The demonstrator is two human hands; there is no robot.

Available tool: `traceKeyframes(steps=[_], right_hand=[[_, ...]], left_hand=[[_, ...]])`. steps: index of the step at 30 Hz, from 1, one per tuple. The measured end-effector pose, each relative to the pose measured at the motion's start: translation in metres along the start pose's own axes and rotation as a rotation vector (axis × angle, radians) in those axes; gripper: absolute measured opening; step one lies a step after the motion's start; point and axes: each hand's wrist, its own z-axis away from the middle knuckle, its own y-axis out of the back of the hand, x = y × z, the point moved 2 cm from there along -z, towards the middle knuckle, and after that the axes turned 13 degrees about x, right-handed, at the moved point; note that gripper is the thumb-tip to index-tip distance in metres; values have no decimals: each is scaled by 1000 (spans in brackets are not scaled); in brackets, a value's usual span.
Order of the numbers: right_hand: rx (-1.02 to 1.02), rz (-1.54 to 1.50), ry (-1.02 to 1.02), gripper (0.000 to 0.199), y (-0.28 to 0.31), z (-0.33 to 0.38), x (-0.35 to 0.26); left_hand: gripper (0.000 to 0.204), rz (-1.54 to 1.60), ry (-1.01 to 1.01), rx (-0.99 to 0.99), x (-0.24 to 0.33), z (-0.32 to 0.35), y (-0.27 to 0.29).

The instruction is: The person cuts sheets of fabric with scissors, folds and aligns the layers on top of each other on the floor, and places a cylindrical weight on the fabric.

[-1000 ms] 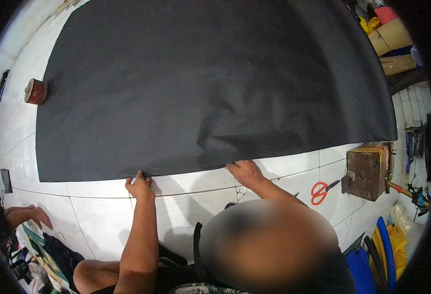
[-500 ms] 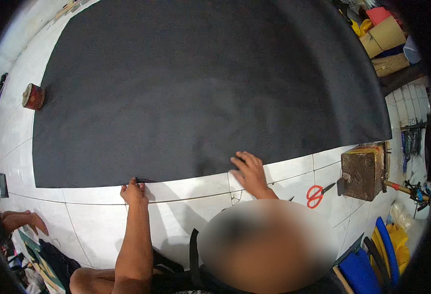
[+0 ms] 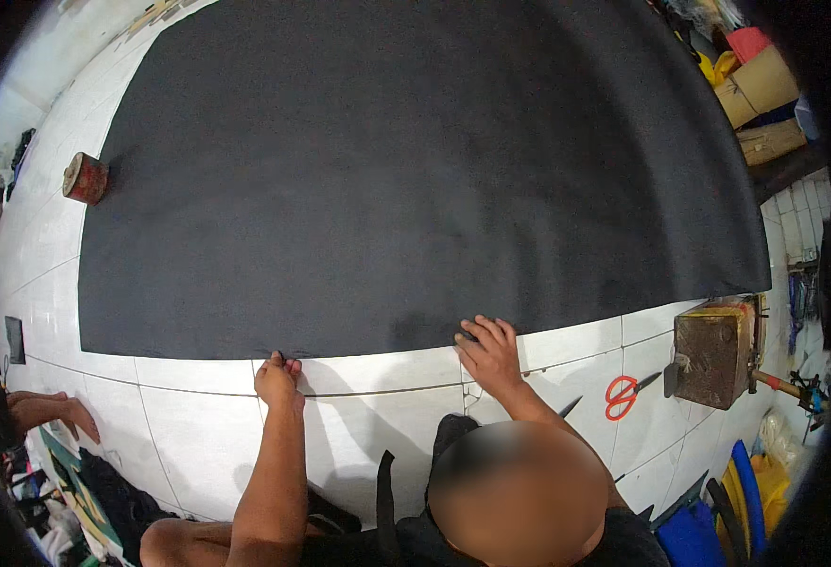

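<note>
A large sheet of black cloth [image 3: 406, 189] lies spread over the white tiled floor, its near edge running in front of me. My left hand [image 3: 279, 380] is closed at that edge, thumb and fingers pinching the cloth's border. Further right, my right hand [image 3: 493, 355] rests on the same edge, with its fingers stretched out over the cloth and slightly apart. Orange-handled scissors [image 3: 622, 398] lie on the tiles to the right of it. Closer to my right forearm, a dark pointed blade [image 3: 571, 407] is partly hidden.
A worn metal block [image 3: 712, 355] stands by the cloth's near right corner. On its left edge sits a rusty red can [image 3: 86, 179]. Another person's bare foot [image 3: 80, 419] shows at the left. Rolled brown material [image 3: 761, 85] is piled at the far right.
My right hand has settled onto the cloth's near edge. My left hand keeps its place at the edge, its fingers drawn together. The whole view has shifted slightly.
</note>
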Motion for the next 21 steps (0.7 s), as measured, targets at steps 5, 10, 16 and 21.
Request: traceKeyframes(steps=[5,10,16,21], right_hand=[[11,46,-37,21,8,12,1],[-28,38,-68,20,20,13,-3],[-19,31,-877,28,83,108,-29],[27,-72,-1685,46,109,222,-51]], left_hand=[[15,-19,-37,-41,-3,8,-4],[19,-190,-90,-147,-13,14,-6],[13,-571,-476,-167,-15,16,19],[46,-833,-1426,-698,-33,119,-50]])
